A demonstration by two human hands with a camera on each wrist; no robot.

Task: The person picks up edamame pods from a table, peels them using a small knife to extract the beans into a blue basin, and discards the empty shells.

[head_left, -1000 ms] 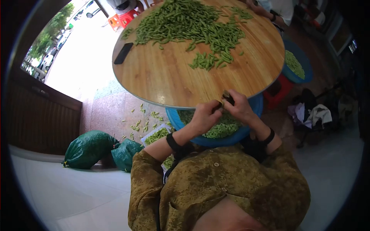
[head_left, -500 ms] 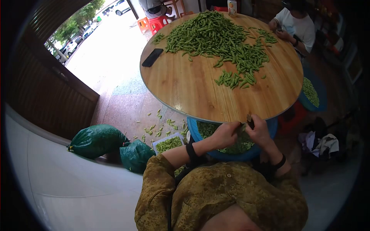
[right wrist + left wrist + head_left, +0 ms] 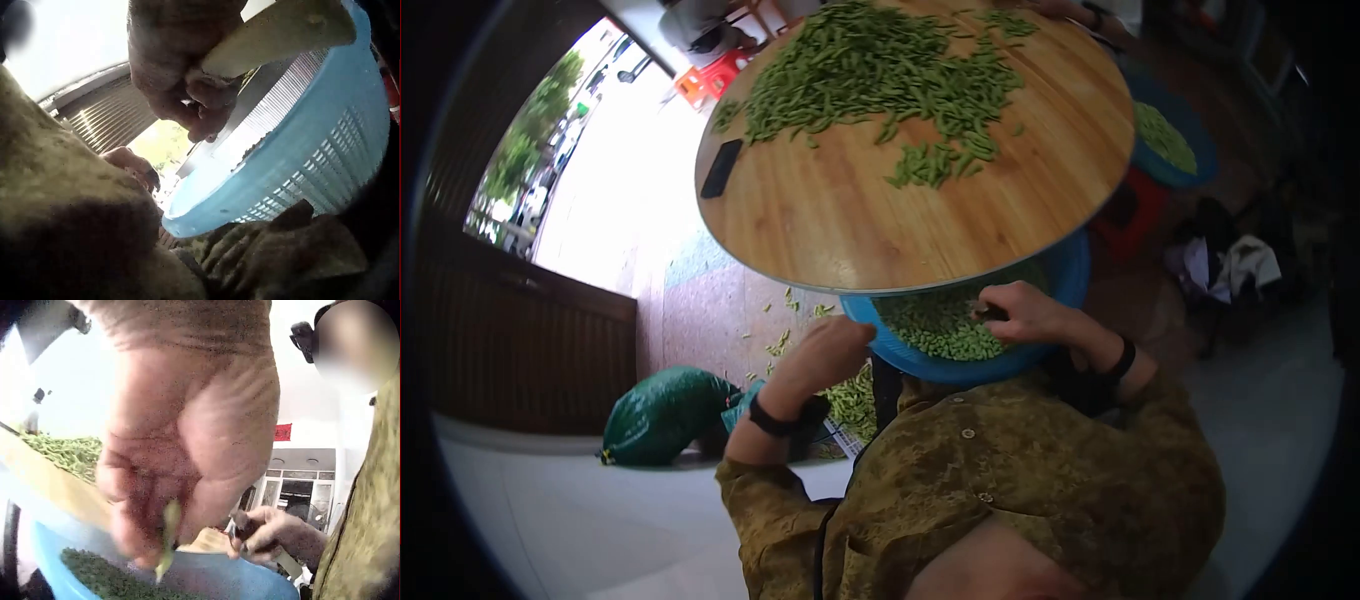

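My left hand (image 3: pixel 825 355) is out to the left of the blue slotted basket (image 3: pixel 975 375). In the left wrist view its curled fingers hold a slim green bean pod (image 3: pixel 169 540), pointing downward. Over the basket, my right hand (image 3: pixel 1030 312) grips a small tool with a flat, pale handle (image 3: pixel 281 37). A dark tip (image 3: pixel 234 531) shows at these fingers in the left wrist view, while the rest of the tool is hidden by the hand. Shelled green beans (image 3: pixel 950 335) lie inside the basket, below the table's near edge.
A round wooden table (image 3: pixel 830 220) bears a heap of green pods (image 3: pixel 870 75) and a black phone (image 3: pixel 721 168). Beneath my left forearm are more pods (image 3: pixel 852 405); a green bag (image 3: pixel 665 415) lies farther left. Another blue basket (image 3: pixel 1200 175) stands at right.
My hands, together at the table's near edge before, are now apart. The left has swung left and back towards me; the right is over the basket. The head view has tilted and shifted.
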